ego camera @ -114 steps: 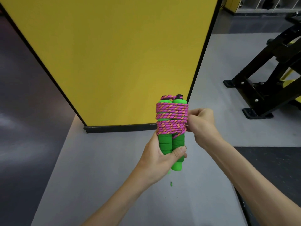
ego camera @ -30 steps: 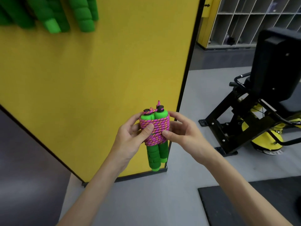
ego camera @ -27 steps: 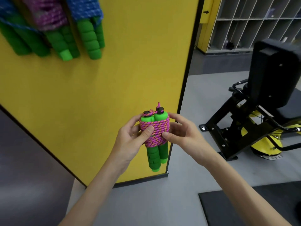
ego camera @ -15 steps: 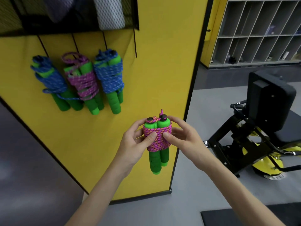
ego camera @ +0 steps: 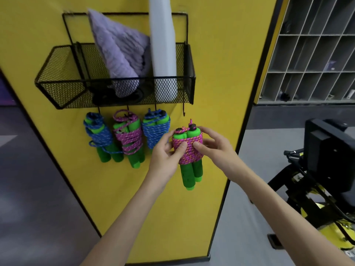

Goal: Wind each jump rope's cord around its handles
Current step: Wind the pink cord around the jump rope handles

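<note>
While your left hand (ego camera: 165, 150) and right hand (ego camera: 215, 148) both pinch the wound pink rope (ego camera: 189, 148), that tight coil can't slip. It's up beside the free hook (ego camera: 184, 110), likely for hanging.

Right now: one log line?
left hand holds wound pink jump rope | right hand holds same | three wound ropes hang | rightmost hook bare
</note>
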{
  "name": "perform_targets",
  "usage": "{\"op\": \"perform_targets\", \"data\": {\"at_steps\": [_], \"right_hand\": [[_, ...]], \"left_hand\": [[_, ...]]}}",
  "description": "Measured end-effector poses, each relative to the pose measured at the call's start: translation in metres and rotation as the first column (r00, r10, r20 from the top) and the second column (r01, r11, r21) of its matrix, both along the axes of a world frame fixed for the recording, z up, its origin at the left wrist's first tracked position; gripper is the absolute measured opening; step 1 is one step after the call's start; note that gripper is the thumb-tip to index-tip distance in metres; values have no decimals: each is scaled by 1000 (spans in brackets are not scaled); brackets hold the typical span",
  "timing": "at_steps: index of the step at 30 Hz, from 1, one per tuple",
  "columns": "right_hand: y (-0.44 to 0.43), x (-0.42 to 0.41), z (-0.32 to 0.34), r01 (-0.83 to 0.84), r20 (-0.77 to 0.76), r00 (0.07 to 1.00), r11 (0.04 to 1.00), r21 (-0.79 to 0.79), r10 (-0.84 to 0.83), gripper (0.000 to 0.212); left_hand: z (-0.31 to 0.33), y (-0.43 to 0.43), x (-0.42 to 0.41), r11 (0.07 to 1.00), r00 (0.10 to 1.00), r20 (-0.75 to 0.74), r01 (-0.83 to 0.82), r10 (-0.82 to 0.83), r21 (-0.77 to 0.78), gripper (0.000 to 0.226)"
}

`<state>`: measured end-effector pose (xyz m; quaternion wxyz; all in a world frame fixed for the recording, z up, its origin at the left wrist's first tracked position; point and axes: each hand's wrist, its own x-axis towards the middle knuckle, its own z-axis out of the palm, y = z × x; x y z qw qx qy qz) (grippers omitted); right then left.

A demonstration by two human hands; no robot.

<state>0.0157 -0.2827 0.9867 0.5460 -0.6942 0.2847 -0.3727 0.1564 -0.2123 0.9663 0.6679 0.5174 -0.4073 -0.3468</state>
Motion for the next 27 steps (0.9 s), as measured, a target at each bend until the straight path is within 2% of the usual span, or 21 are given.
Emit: {"op": "perform_targets", "data": {"at_steps": [4, 8, 17, 27], "right_hand": [[-15, 8, 16, 16, 3, 1000, 1000, -18, -15, 44], [-28, 13, 24, 18, 11, 1000, 999, -30, -18, 45], [-40, 16, 28, 25, 11, 1000, 999, -25, -25, 44], [-42, 19, 27, 30, 9, 999, 999, -25, -30, 38]], "left_hand": [[12, -18, 2, 996, 993, 76, -84, 85, -23, 38], [21, -29, 4, 984, 973, 144, -176, 179, -33, 47], [28, -40, 0, 966, 937, 236, -259, 258, -30, 45], [27, -42, 0, 955, 924, 252, -295, 287, -3, 46]]}}
